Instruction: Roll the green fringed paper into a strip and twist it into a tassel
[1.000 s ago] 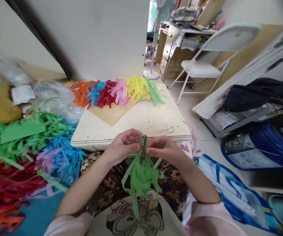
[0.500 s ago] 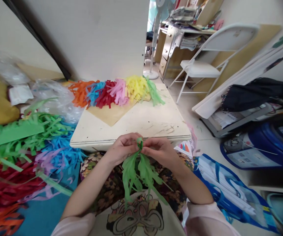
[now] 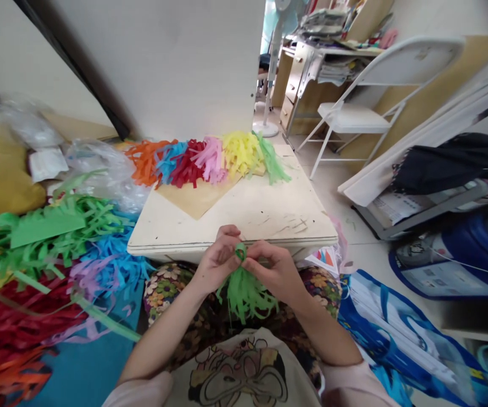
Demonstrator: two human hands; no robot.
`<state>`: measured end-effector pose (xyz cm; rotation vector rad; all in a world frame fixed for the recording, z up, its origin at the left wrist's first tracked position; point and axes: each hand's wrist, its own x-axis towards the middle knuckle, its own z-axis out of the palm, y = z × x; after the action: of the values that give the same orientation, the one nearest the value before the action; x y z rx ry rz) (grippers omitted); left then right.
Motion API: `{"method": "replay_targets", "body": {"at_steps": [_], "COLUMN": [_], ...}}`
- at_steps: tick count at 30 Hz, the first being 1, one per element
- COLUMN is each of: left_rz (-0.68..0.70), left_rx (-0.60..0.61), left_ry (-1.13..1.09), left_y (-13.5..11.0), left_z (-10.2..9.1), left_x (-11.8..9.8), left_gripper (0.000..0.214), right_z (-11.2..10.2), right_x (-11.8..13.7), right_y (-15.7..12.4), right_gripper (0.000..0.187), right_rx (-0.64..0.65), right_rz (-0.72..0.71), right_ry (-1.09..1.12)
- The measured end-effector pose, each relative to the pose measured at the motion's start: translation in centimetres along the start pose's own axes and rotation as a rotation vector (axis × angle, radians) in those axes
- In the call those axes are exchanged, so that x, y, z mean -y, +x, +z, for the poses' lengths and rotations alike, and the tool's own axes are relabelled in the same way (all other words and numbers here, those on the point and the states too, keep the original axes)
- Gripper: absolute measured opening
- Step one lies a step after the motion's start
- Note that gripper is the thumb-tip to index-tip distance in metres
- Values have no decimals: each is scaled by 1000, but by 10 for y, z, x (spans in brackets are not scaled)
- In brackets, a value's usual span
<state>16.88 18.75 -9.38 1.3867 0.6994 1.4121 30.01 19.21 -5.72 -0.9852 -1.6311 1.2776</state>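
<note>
Both hands, left hand (image 3: 216,261) and right hand (image 3: 277,272), pinch the top of a green paper tassel (image 3: 246,294).

Well left of the grip lies a heap of cut paper strips (image 3: 48,237). The fingertips meet, pressed on the tassel's twisted loop (image 3: 240,251), neither hand nearer than the other. Below the grip the fringe hangs toward the lap, long axis upright. The low table (image 3: 176,249) edge sits just beyond.
</note>
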Motion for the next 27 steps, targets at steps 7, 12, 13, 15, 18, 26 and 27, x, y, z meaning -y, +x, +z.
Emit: {"method": "replay_targets", "body": {"at_steps": [7, 12, 13, 15, 18, 26, 27], "left_rz": [-170, -304, -316, -330, -368, -69, -33], "left_rx": [312, 487, 510, 596, 750, 937, 939], "left_ry": [269, 678, 739, 826, 857, 1174, 1272], "left_y": [2, -3, -5, -8, -11, -29, -34], "left_z": [-15, -16, -15, -13, -13, -16, -14], "left_x": [-27, -40, -41, -40, -39, -38, -38], "left_gripper": [8, 11, 13, 16, 18, 17, 14], "right_z": [-10, -18, -18, -15, -10, -2, -1], "right_x": [-10, -12, -13, -14, -16, -25, -28], "right_y": [-1, -11, -14, -22, -32, -33, -33], "right_gripper": [14, 9, 9, 8, 10, 8, 8], "right_rx": [316, 429, 437, 463, 535, 570, 551], "right_rz": [-32, -218, -242, -277, -302, -238, -250], "right_ry": [-224, -767, -838, -959, -1110, -1089, -1088]}}
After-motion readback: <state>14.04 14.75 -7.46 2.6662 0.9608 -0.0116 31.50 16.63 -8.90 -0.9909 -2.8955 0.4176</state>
